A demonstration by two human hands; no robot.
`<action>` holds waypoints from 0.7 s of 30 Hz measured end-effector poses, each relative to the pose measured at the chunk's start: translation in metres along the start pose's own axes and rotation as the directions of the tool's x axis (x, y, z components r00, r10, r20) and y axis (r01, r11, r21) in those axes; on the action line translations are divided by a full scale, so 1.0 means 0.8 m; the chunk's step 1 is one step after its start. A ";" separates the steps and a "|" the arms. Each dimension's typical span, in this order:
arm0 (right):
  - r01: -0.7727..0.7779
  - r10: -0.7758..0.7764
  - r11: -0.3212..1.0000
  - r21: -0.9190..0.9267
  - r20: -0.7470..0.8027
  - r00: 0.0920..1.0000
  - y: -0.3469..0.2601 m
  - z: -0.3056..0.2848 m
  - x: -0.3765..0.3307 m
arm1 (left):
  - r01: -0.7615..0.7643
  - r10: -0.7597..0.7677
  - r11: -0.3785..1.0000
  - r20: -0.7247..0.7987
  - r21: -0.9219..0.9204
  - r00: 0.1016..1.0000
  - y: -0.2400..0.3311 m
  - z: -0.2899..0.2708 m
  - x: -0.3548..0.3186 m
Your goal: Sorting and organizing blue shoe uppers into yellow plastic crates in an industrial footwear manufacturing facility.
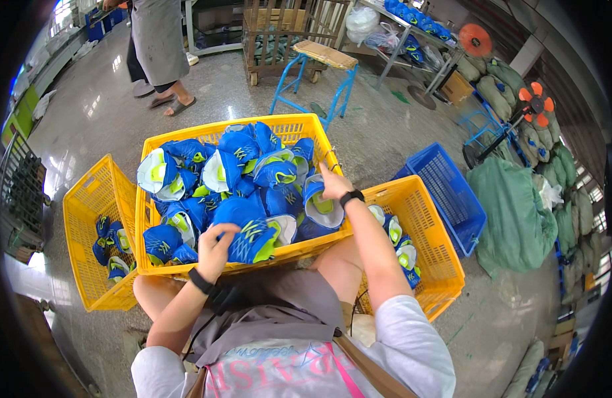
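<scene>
From the head view, the left hand has its grip closed on a blue shoe upper in the heaped yellow crate on the lap, the right hand pinches its far rim, and most uppers remain inside.

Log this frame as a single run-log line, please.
left hand: grips blue-and-lime shoe upper | right hand: on far rim of yellow plastic crate | crate: on lap, full
</scene>
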State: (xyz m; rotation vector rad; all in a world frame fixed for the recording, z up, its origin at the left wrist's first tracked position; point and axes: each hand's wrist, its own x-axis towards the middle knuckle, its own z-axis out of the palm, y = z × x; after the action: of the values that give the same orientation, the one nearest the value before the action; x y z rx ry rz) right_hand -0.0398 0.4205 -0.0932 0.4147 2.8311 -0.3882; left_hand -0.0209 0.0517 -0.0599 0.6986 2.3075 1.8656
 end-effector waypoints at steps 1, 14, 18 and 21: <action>-0.103 0.098 0.974 -0.201 -0.034 0.995 -0.012 0.011 0.005 | 0.109 -0.116 0.988 -0.058 -0.104 0.992 -0.002 -0.011 -0.014; 0.646 -0.174 0.762 -0.046 -0.975 0.136 -0.153 0.035 -0.184 | 0.477 -0.054 0.522 0.531 -0.707 0.846 -0.013 0.008 -0.047; 0.723 -0.097 0.685 0.086 -0.974 0.207 -0.190 0.077 -0.213 | 0.589 -0.160 0.444 0.587 -0.676 0.794 0.007 0.044 -0.024; 0.747 0.096 0.606 0.274 -0.957 0.274 -0.192 0.078 -0.214 | 0.638 -0.262 0.350 0.583 -0.686 0.769 0.002 0.040 -0.033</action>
State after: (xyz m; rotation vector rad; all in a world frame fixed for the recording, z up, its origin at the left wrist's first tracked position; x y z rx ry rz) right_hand 0.0842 0.2182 -0.0687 -0.0153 3.7309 -2.0872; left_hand 0.0143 0.0704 -0.0720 0.1548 0.8757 1.9808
